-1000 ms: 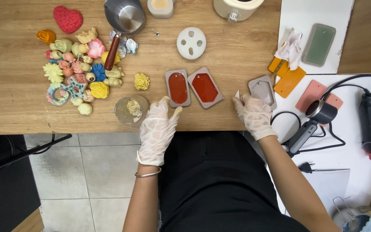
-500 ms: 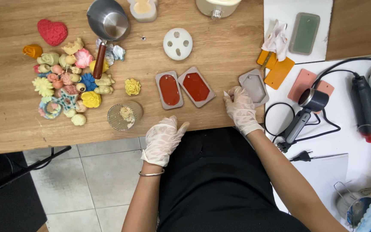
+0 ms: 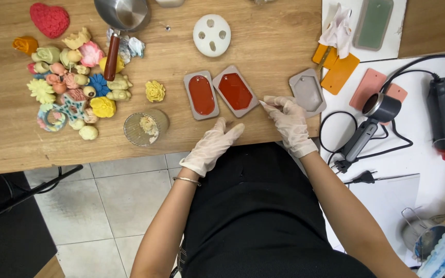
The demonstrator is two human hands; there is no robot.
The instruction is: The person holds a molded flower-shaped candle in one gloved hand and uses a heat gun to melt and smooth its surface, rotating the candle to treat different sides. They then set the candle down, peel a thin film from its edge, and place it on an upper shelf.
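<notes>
The two grey moulds filled with red, an oval-welled one (image 3: 201,95) and an angular one (image 3: 235,91), lie side by side near the front edge of the wooden desk (image 3: 263,46), almost touching each other. From the head view, looking straight down, the right hand (image 3: 288,119) in its pale glove sits just right of the angular mould, its fingers (image 3: 276,103) pinched together on something small and whitish at their tips (too small to tell what it is). The left hand (image 3: 213,145), gloved too, rests flat at the desk's front edge below the moulds, fingers stretched out and holding nothing; a thin bangle (image 3: 186,180) circles that wrist.

Just beyond the right hand lies an empty grey mould (image 3: 308,92), tilted, at the desk's right edge. Above the red pair sits a round white mould with three holes (image 3: 211,35). Left of them there is a yellow flower piece (image 3: 155,91), and nearer the front a small clear dish (image 3: 146,127) with pale crumbs in it. Further left, a heap of coloured cast shapes (image 3: 73,82) spreads out, a red heart (image 3: 50,19) above it, and a steel saucepan (image 3: 122,13) with a dark red handle pointing down into the heap.

On the white surface to the right lie orange cards (image 3: 338,69), a crumpled tissue (image 3: 337,28), a green mould (image 3: 373,23) and a heat gun (image 3: 371,116) with its black cord coiled round.
</notes>
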